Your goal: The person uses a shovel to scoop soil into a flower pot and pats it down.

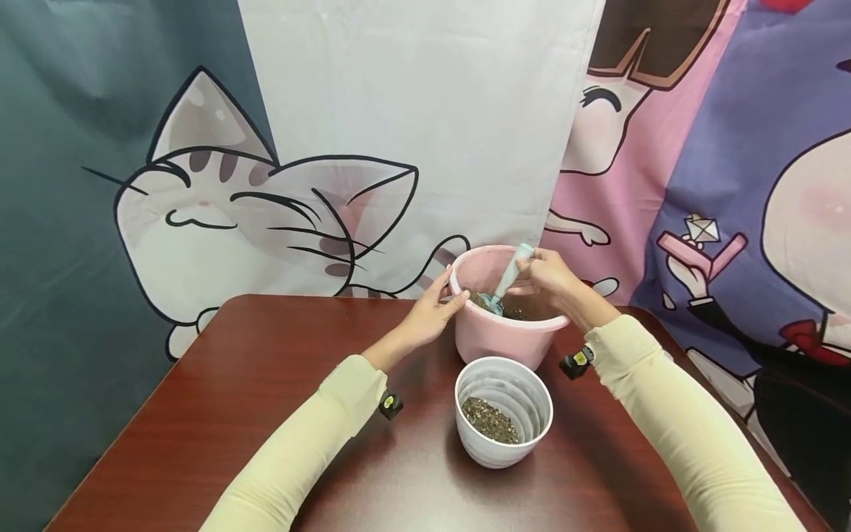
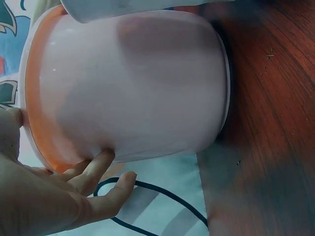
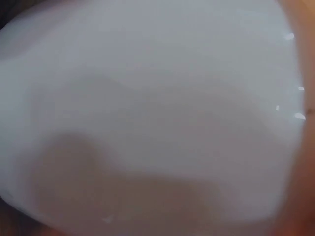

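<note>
A pink bucket (image 1: pixel 501 343) with dark soil inside stands near the table's far edge. My left hand (image 1: pixel 432 307) grips its left rim, thumb at the lip; in the left wrist view, fingers (image 2: pixel 98 169) lie against the outer wall. With my right hand (image 1: pixel 548 275) I hold the pale handle of a small blue garden trowel (image 1: pixel 508 277), tilted, its blade down at the soil. In front of the bucket sits a white ribbed flowerpot (image 1: pixel 475 451) with some soil (image 1: pixel 490 420) at the bottom. A blurred pale surface fills most of the right wrist view, hiding the trowel there.
The reddish-brown wooden table (image 1: pixel 266 384) extends to the left and front of the pots. A cartoon-printed cloth backdrop (image 1: pixel 412 89) hangs directly behind the table. A few tiny crumbs (image 2: pixel 269 55) lie on the wood near the bucket.
</note>
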`<state>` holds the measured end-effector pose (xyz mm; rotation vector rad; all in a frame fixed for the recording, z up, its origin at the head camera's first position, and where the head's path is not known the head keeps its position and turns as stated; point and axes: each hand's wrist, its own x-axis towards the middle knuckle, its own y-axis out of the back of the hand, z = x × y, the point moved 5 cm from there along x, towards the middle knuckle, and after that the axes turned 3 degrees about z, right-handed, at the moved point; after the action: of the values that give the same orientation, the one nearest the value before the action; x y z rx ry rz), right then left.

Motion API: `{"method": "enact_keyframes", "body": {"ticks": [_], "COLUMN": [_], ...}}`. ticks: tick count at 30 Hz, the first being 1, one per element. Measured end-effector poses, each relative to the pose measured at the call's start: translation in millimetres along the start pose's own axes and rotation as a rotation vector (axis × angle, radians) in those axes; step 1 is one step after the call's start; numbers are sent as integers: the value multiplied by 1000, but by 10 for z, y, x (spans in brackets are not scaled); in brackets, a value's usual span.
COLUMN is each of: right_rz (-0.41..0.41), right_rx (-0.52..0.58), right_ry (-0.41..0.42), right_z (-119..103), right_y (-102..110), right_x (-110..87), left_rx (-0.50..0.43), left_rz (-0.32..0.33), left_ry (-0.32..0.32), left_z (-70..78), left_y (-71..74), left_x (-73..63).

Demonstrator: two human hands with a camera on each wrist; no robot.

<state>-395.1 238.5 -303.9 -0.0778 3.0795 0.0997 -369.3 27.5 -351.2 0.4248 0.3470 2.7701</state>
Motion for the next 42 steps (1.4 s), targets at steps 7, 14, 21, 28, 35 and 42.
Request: {"method": "enact_keyframes", "body": {"ticks": [7, 14, 21, 28, 35, 42], "right_rz": [4, 9, 7, -6, -10, -28], "right_rx": [76, 103, 136, 156, 189, 224], "right_ry": [-31, -47, -74, -73, -63, -32], "right_z": [-18, -72, -74, -90, -82, -104], "right_y": [77, 105, 182, 193, 256, 252], "right_x": [-16, -26, -74, -76, -78, -96], "left_rx": [-27, -20, -22, -27, -64, -64], "left_rz": [0, 15, 5, 23, 37, 46], "left_ry": [-1, -7, 3, 4, 3, -2], "left_z": [-11, 13, -11, 4, -18, -17], "left_y": [-10, 23, -1, 8, -25, -10], "left_x": [8, 37, 34, 23, 25, 21]}}
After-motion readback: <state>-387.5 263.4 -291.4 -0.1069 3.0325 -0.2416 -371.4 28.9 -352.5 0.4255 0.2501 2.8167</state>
